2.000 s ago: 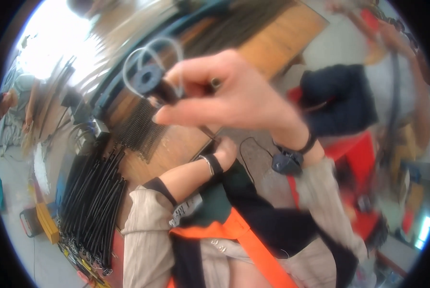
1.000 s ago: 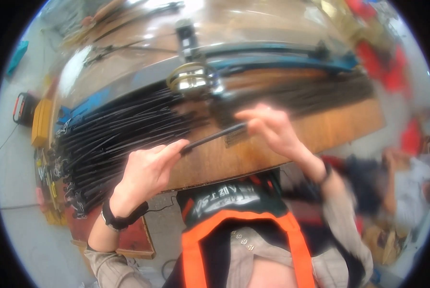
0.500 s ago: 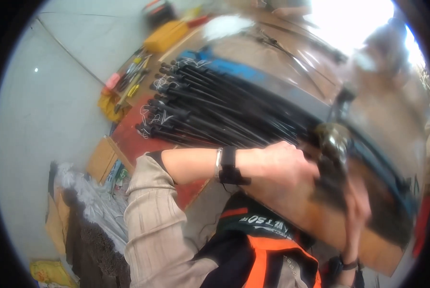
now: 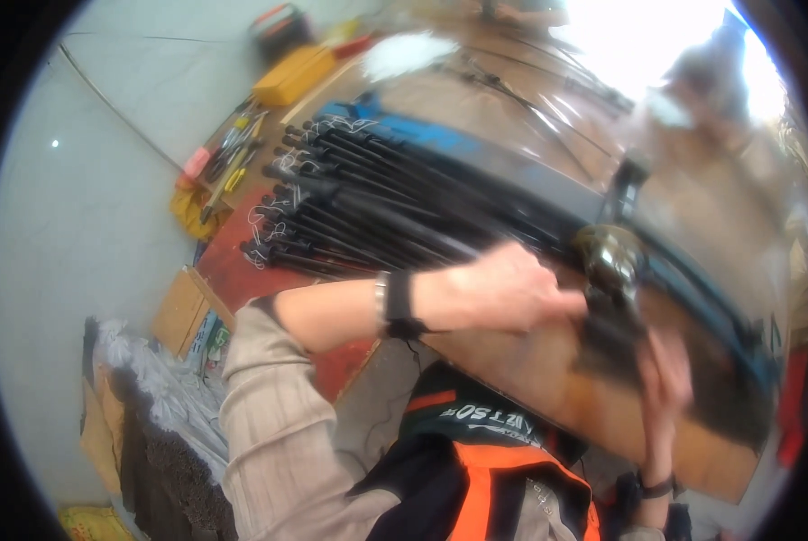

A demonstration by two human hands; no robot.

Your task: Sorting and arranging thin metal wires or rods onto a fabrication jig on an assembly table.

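My left hand [image 4: 499, 288] is closed, with its knuckles up and a finger bent toward the metal fixture; what lies inside the grip is hidden. Beyond it, many long black rods [image 4: 395, 198] with thin white strings at their left ends lie in a bundle on the bench. A shiny, round metal fixture [image 4: 610, 257] with a dark upright handle stands just right of my left hand. My right hand [image 4: 665, 370], smeared by motion, is raised close to the near side of that fixture. Whether its fingers touch or hold anything cannot be made out.
A blue metal rail [image 4: 449, 135] runs along behind the rods. Hand tools [image 4: 237, 149] and a yellow box [image 4: 294, 75] are at the far left of the bench. Another person [image 4: 711, 99] is across the bench, blurred. Cardboard and grey plastic sheeting [image 4: 165, 388] lie at lower left.
The whole view has shifted slightly, so the bench sits further left. My left hand has moved a little left and away from me. My right hand stays by the fixture.
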